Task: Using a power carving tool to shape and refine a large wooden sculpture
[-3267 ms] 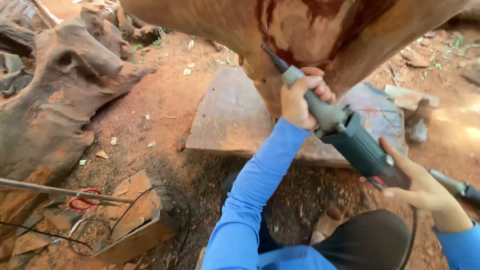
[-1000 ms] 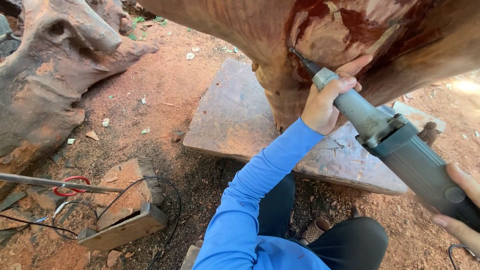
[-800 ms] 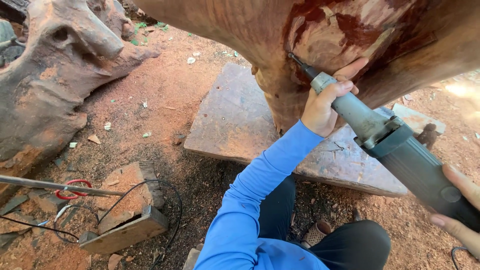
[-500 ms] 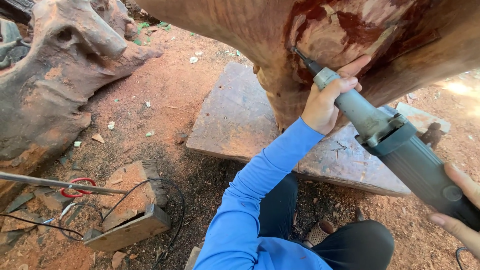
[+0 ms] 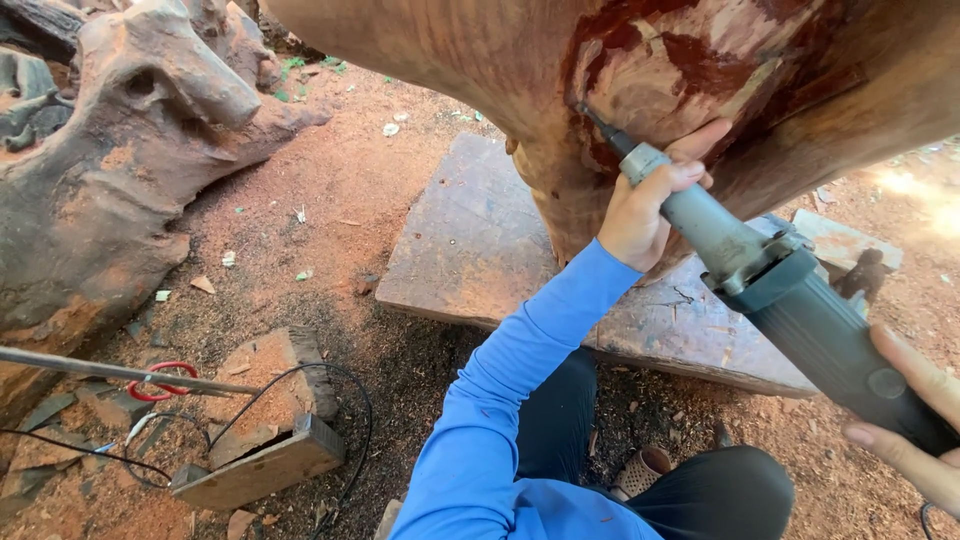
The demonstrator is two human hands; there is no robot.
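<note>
Work in hand: a person is carving the flank of a large wooden trunk [image 5: 640, 70] with a grey, long-nosed die grinder [image 5: 770, 285].
Done so far: a patch of the trunk around the bit is already lying cut back, showing raw red and pale wood with rough ridges; judged from this, shaping is well under way here.
Left to do: the smooth brown surface to the left of the patch is looking untouched, and the cut area is still rough, so more grinding seems to be needed.
Tool position: the grinder is slanting up and to the left, its thin bit [image 5: 598, 125] touching the trunk at the left edge of the red patch.
Left hand [image 5: 650, 195]: it is wrapping closed around the grinder's narrow neck just behind the bit, thumb lying along the trunk side; the blue-sleeved arm is reaching up, nearly straight.
Right hand [image 5: 915, 425]: it is gripping the rear of the dark body at the lower right edge, fingers curled over it; part of it is lying out of view.
Surroundings: a flat stone slab [image 5: 470, 240] is lying under the trunk on the red earth; a gnarled stump [image 5: 110, 180] is standing to the left, well apart; a wooden block [image 5: 265, 465], a black cable [image 5: 340, 400] and red-handled scissors [image 5: 160, 380] are lying at lower left.
</note>
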